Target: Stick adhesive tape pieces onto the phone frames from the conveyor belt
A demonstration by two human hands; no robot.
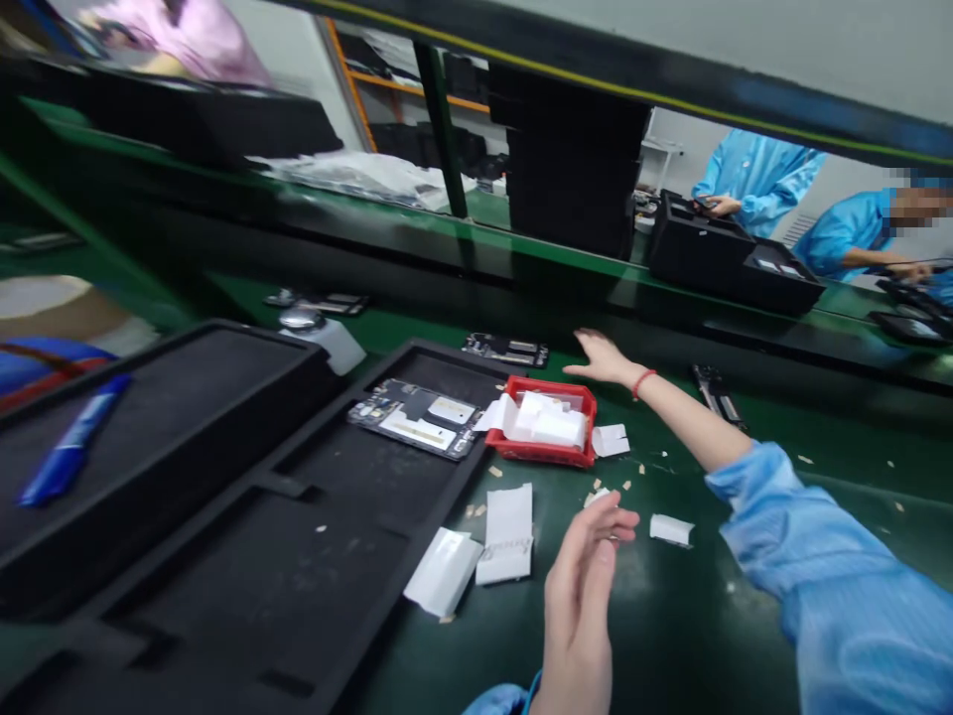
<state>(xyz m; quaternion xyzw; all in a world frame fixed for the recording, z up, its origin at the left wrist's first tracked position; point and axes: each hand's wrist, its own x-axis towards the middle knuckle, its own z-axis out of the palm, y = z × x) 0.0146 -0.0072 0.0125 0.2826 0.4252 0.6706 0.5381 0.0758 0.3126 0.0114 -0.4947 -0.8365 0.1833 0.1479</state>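
My right hand [605, 359] reaches out over the green tabletop, just behind a red bin [547, 457] of white paper pieces. Its fingers are spread and hold nothing I can see. To its left lies a dark electronic assembly with a circuit board [506, 350]; another such assembly [719, 395] lies to its right, beyond my forearm. Nearer to me, my left hand [585, 586] hovers above the table with loosely bent fingers apart from the thumb, nothing visible in them. White paper slips [507, 536] lie left of it, and a small one [671, 529] to its right.
A black foam tray [335, 516] on the left bears a larger circuit-board assembly [417, 417]. Beside it, a blue marker [74, 442] rests on a stacked black tray [201, 387]. A dark ledge [447, 283] runs behind the table. Co-workers in blue [774, 179] are beyond it.
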